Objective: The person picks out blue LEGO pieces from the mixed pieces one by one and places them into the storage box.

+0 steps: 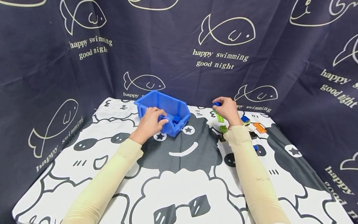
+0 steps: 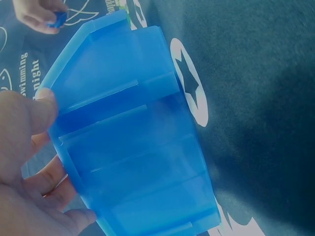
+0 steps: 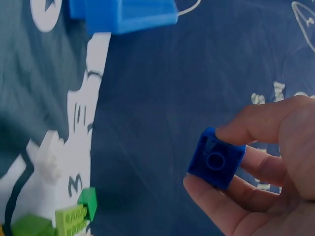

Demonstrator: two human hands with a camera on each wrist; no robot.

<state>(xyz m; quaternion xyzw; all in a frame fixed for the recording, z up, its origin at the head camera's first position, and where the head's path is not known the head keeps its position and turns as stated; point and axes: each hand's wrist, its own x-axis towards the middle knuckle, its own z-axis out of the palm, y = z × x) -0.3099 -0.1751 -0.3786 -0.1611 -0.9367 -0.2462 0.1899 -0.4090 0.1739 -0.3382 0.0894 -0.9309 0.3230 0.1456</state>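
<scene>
My left hand (image 1: 150, 123) holds the near side of a blue plastic bin (image 1: 166, 105), thumb over the rim and fingers along the outer wall (image 2: 138, 162). At least one blue toy brick (image 1: 176, 119) lies inside near the low front. Farther right, my right hand (image 1: 228, 109) pinches another blue toy brick (image 3: 215, 158) between thumb and fingers. Its hollow underside with a round tube faces the right wrist camera. That brick is held above the table's far edge, beyond a light green brick (image 1: 220, 118).
Loose bricks lie around the right forearm: a green one (image 1: 223, 128), an orange one (image 1: 259, 128), a black one (image 1: 253, 135), blue ones (image 1: 245, 119) and a white piece (image 1: 210, 124). Dark printed curtain (image 1: 173, 56) stands behind the cartoon-patterned tablecloth (image 1: 179, 189).
</scene>
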